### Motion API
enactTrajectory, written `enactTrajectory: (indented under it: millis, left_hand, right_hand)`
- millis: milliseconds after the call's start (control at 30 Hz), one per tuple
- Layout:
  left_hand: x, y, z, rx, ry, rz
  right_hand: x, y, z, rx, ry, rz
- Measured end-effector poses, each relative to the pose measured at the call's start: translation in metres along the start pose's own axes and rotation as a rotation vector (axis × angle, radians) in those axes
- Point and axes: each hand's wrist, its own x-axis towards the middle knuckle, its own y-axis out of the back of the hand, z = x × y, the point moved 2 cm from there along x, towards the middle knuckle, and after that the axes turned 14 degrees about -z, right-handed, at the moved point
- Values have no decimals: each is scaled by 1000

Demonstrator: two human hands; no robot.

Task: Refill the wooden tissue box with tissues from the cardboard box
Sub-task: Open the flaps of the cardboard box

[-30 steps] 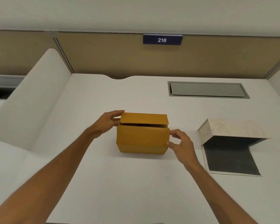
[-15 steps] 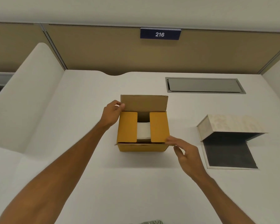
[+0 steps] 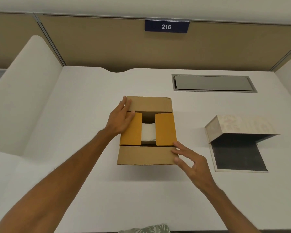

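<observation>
Sitting mid-table (image 3: 91,190), the cardboard box (image 3: 147,130) has both long flaps folded out, white tissues (image 3: 148,132) showing between its inner flaps. Left hand (image 3: 119,121) lies flat on its left side; right hand (image 3: 190,163), fingers spread and holding nothing, touches the near flap. Right of it stands the wooden tissue box (image 3: 238,126), open.

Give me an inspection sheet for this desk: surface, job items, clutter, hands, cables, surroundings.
Surface: white desk, bare around the boxes.
Job's things: cardboard box at centre, both long flaps folded out, two short flaps lying flat, white tissues showing between them. Wooden tissue box to the right, tipped open over its dark base.
Clutter: nothing seen.
Grippers: left hand flat on the left short flap; right hand open at the near flap's right corner. Neither holds anything.
Cables: nothing seen; grey hatch closed.
Surroundings: tan partition, sign reading 216, white divider on the left.
</observation>
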Motion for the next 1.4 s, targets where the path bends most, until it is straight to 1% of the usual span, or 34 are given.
enactTrajectory:
  millis: [100,267,467,533,633,700,800,833,867,933,1000,1067,1133,1233,1300,1400]
  left_hand:
    - [0,-4,0,-5,23,-41]
    - [1,-4,1,14,47,-74]
    - [-2,-4,4,57,75,-73]
    - [-3,-2,7,76,80,-63]
    - [-8,1,17,67,62,8]
    - [-14,0,25,67,54,39]
    - [-24,-7,34,71,87,23]
    - [-28,-10,36,57,105,11]
    - [-32,-14,38,44,120,1]
    - [-38,-21,40,43,152,-18]
    - [-42,-26,41,86,188,-57]
    - [-45,-30,41,115,203,-104]
    - [-47,-31,42,84,194,-128]
    - [-51,-23,44,-29,177,-129]
    - [-53,-14,45,-159,157,-109]
    - [-64,5,41,-256,93,-6]
  right_hand:
    - [0,-3,5,-146,26,-7]
    - [-1,-11,11,-478,148,30]
    - [2,-19,15,-672,195,68]
    - [2,-19,15,-675,177,76]
    - [1,-19,9,-616,131,53]
    - [-1,-18,3,-506,77,39]
    - [10,-6,-12,-249,-33,48]
    - [19,-2,-18,-219,-67,61]
    - [31,2,-23,-244,-99,78]
    - [57,3,-33,-379,-168,79]
    - [80,-4,-44,-502,-239,45]
    - [95,-16,-52,-665,-255,6]
    - [105,-27,-56,-788,-289,-43]
    - [110,-34,-58,-816,-343,-82]
    - [108,-30,-62,-801,-304,-51]
    - [102,-17,-72,-707,-204,35]
